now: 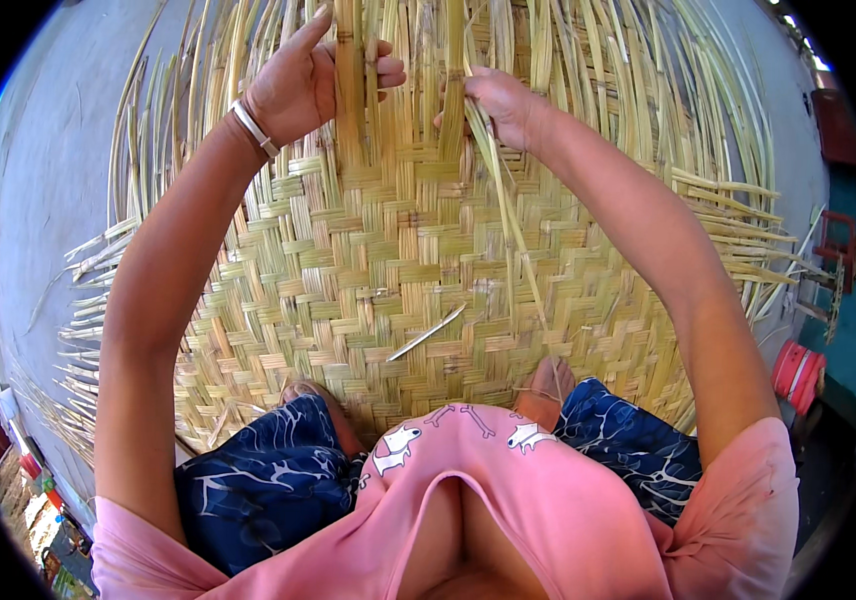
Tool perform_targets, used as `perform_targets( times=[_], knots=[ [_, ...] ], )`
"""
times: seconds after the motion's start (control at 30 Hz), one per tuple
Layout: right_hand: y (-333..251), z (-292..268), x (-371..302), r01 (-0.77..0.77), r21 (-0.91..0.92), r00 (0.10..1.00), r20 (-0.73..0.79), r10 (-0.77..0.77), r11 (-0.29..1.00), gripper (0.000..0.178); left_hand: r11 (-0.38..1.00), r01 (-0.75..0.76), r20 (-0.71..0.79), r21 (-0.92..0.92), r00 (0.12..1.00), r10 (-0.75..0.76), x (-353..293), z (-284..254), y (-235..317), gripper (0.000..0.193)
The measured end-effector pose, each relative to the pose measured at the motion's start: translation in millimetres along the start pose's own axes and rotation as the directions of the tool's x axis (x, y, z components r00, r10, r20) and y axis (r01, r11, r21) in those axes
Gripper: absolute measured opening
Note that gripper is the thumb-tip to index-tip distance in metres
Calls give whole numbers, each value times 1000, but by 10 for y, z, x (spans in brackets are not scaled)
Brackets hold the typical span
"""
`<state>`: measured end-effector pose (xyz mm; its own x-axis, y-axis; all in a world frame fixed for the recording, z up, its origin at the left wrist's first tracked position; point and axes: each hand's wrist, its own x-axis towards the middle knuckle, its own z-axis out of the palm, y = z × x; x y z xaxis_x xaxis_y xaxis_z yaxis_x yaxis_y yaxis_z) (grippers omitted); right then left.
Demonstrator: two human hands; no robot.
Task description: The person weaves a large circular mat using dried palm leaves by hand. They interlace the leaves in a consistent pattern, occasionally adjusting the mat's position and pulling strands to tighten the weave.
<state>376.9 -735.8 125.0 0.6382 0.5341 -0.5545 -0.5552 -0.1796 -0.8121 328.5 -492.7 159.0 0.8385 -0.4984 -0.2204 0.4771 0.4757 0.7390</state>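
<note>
A woven mat (pixel 378 270) of flat, yellow-green split-cane strips spreads beneath me, with long unwoven ends running out at its far side. My left hand (pixel 293 90) is at the far edge of the weave, thumb stretched upward. Its fingers pass behind a wide upright strip (pixel 350 80), and their tips show to its right; the hand is not closed round it. To the right, my right hand (pixel 504 106) has its fingers closed on thin cane strips (pixel 496 165), which trail down over the mat toward me. Some of its fingertips are hidden behind the strips.
A short pale sliver (pixel 426 334) lies loose on the mat. My bare feet (pixel 552 380) rest at the near edge. Loose strip ends stick out on both sides over a grey floor (pixel 58 180). A red-pink round object (pixel 798 376) stands at the right.
</note>
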Motion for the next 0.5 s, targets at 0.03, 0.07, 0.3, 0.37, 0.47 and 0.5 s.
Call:
perform_targets(
  times=[0.03, 0.07, 0.3, 0.37, 0.47, 0.5],
  knots=[
    [-11, 28, -22, -1, 25, 1000, -5, 1, 1000, 19, 1000, 24, -26, -2, 999, -24, 31, 4, 14, 58],
    [-22, 39, -26, -3, 50, 1000, -11, 3, 999, 19, 999, 49, -51, -6, 997, -49, 72, -11, -2, 59],
    [-112, 47, -96, -20, -75, 995, 91, 27, 997, 20, 973, 212, -252, 87, 950, -184, 302, -75, -48, 39],
    [-138, 47, -105, 51, -213, 992, 122, -25, 976, 14, 963, 222, -198, 155, 962, -190, 354, -67, -30, 36],
    [-238, 138, -162, 122, -422, 977, 208, -35, 898, 15, 955, 113, -245, 275, 968, -44, 386, -13, -94, 35],
    [-288, 170, -204, 142, -489, 971, 237, -25, 861, 17, 952, 41, -217, 304, 976, 28, 386, -13, -124, 35]
  ],
)
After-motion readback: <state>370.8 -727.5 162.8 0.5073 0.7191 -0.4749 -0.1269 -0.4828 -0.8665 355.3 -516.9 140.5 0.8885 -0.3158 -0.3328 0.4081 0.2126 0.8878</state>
